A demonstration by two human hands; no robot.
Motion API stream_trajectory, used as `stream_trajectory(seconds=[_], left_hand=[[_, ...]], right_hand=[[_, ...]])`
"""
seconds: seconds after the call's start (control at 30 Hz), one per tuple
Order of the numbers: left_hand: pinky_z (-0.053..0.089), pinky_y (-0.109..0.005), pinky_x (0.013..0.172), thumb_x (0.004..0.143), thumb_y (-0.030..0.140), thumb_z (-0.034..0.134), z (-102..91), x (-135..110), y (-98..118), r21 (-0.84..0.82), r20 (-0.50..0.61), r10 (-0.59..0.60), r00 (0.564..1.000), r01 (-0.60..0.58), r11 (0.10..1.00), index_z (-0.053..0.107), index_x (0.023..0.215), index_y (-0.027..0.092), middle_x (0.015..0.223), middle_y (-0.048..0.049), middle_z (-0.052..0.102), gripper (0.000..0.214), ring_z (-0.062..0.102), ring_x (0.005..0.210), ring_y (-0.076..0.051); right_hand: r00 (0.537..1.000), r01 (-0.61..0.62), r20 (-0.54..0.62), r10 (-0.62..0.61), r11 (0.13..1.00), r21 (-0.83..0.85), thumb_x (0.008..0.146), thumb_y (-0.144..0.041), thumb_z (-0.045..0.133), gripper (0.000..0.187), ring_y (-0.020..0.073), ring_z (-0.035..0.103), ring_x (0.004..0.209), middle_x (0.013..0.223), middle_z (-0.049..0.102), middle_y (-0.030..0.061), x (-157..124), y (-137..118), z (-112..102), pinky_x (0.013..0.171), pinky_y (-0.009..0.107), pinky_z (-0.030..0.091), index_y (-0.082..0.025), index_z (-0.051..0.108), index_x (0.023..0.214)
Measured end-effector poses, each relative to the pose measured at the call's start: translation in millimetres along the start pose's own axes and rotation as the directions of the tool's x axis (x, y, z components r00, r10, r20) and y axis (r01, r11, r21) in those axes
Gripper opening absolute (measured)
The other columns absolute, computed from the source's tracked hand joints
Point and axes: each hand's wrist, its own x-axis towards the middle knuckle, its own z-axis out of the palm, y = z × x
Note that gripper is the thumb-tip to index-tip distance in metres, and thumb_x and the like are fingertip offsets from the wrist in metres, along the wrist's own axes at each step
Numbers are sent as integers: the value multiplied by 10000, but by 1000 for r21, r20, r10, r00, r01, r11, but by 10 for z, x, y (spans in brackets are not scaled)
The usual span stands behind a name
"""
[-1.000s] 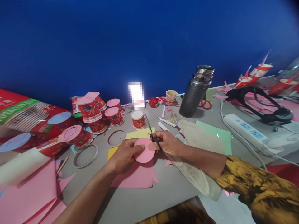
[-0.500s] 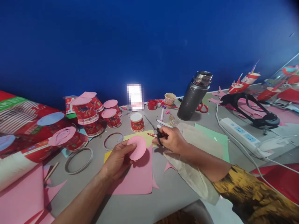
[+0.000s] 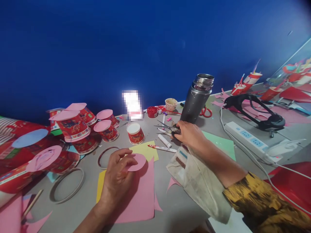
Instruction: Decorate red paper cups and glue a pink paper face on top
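My left hand (image 3: 118, 176) pinches a cut-out pink paper circle (image 3: 137, 162) just above a pink paper sheet (image 3: 139, 197) and a yellow sheet (image 3: 145, 149). My right hand (image 3: 190, 134) reaches away over the table, its fingers closed round the handles of a pair of scissors (image 3: 167, 127), whose open blades point left beside several marker pens (image 3: 163, 148). A steel thermos flask (image 3: 196, 98) stands just behind that hand.
Upturned red paper cups with pink paper lids (image 3: 73, 124) crowd the left. Cut cup rims (image 3: 66, 184) lie near the front left. A cloth bag (image 3: 194, 176) lies under my right forearm; a power strip (image 3: 245, 140), black headset (image 3: 255, 108) and red scissors (image 3: 206, 112) lie to the right.
My right hand carried the scissors away from the pink circle, back and to the right near the thermos. My left hand kept the circle and lowered it toward the pink sheet.
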Motion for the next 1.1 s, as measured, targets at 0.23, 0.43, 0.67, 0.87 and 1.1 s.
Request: stream_trajectory(seconds=[0.23, 0.43, 0.67, 0.87, 1.1], left_hand=[[582, -373, 884, 819, 34, 564, 44, -19, -12, 36, 78, 53, 996, -56, 998, 654, 835, 235, 1155, -90, 639, 221, 672, 1097, -247], [602, -324, 783, 763, -8, 498, 102, -59, 26, -5, 143, 52, 988, -52, 999, 636, 833, 232, 1130, -91, 633, 285, 697, 1013, -223], [601, -316, 755, 744, -7, 474, 78, -29, 49, -18, 229, 9, 973, -5, 1000, 629, 831, 227, 1103, -92, 639, 294, 700, 986, -228], [588, -327, 801, 758, 5, 477, 70, -50, 49, -36, 246, 0, 969, 9, 999, 615, 850, 230, 1136, -83, 626, 280, 683, 1013, -227], [559, -314, 768, 776, -1, 476, 84, -55, 54, -55, 268, -39, 963, 56, 997, 605, 859, 224, 1111, -75, 624, 273, 666, 980, -212]], right_hand=[[999, -45, 21, 47, 996, -75, 937, -361, 723, 226, 280, 748, 955, 1119, 784, 159, 46, 79, 29, 679, 301, 398, -169, 763, 1050], [995, -75, 57, 78, 996, -40, 936, -367, 740, 229, 281, 737, 823, 887, 787, 162, 74, 148, 19, 632, 312, 348, -168, 767, 826], [997, -49, 60, 43, 994, 94, 842, -271, 807, 127, 204, 665, 717, 815, 760, 64, 155, 308, 127, 590, 274, 316, -190, 711, 860], [992, -50, 121, 27, 980, 194, 877, -198, 722, 42, 141, 604, 577, 681, 717, -1, 134, 364, 153, 558, 245, 324, -184, 689, 898], [1000, 2, 23, -6, 988, 154, 946, -176, 625, 127, 179, 662, 738, 843, 772, 62, -20, 108, 32, 640, 275, 329, -186, 749, 921]])
